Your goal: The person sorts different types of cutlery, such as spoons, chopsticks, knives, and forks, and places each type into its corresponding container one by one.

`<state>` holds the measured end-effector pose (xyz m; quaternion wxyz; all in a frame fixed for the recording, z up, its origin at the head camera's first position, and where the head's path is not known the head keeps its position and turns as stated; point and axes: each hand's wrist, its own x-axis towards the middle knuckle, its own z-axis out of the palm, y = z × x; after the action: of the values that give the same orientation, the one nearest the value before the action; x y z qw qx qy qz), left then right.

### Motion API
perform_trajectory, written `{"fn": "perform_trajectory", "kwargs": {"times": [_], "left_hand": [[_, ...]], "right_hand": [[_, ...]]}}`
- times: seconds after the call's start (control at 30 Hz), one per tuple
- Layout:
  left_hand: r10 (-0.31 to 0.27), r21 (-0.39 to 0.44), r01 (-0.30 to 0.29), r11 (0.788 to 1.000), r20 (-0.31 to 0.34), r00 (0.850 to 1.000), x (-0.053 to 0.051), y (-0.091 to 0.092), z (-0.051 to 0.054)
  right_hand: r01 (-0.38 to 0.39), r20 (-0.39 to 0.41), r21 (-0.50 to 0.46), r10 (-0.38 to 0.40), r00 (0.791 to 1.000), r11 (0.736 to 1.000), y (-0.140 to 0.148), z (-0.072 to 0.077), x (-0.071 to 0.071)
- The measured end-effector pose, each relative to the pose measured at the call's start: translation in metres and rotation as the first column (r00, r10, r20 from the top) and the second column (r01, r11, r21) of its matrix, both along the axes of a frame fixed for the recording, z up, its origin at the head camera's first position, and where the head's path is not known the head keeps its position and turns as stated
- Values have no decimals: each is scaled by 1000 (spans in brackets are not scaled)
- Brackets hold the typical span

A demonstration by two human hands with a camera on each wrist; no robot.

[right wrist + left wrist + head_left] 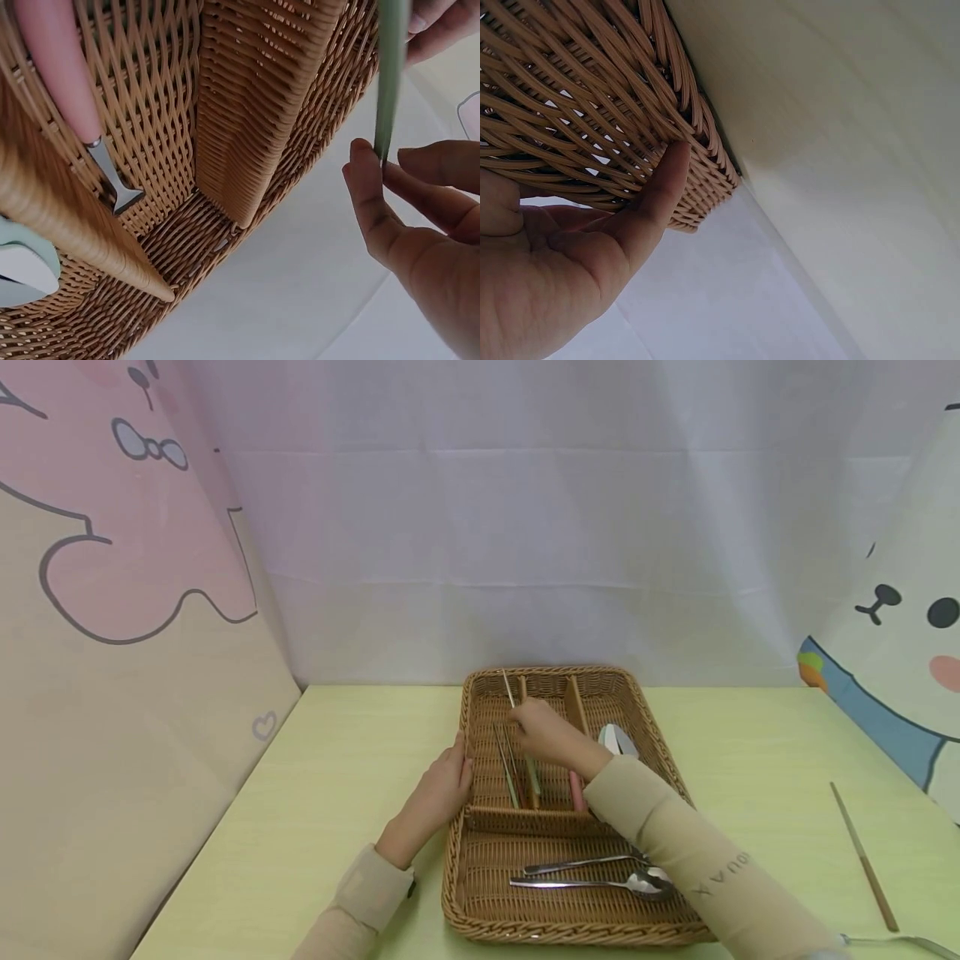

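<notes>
A brown wicker cutlery basket [573, 935] with dividers lies on the table. My left hand [438, 781] grips its left rim, with one finger [656, 191] along the outer weave. Above the left divider, my right hand [551, 731] pinches a slim green-handled knife [390, 67] near its neck. Its thin metal end [508, 687] points to the back wall; its kind is judged from an edge-on view. Below in the left compartment lie slim utensils [506, 768]. The middle compartment holds a pink-handled utensil [64, 67], its far end unclear. Spoons [617, 739] lie in the right one.
In the basket's front section lie a metal spoon [648, 883] and another metal utensil [573, 865], partly under the right sleeve. On the table at right are a brown-handled knife [870, 877] and a light-handled utensil [911, 941]. A white curtain [487, 543] hangs behind.
</notes>
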<state>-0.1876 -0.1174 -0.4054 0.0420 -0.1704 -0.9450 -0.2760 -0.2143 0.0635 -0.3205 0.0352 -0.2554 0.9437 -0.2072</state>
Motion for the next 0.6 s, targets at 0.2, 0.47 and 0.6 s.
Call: {"fn": "perform_trajectory", "kwargs": {"times": [0.2, 0.47, 0.6], "left_hand": [[-3, -9, 3, 1000, 0, 1000, 0, 0, 0], [6, -10, -6, 1000, 3, 1000, 0, 1, 0], [6, -18, -6, 1000, -4, 1000, 1, 1, 1]], "right_hand": [[-5, 40, 18, 5, 999, 1000, -6, -2, -1], [-17, 56, 43, 14, 998, 999, -11, -10, -2], [-20, 96, 49, 15, 995, 999, -13, -15, -2]]}}
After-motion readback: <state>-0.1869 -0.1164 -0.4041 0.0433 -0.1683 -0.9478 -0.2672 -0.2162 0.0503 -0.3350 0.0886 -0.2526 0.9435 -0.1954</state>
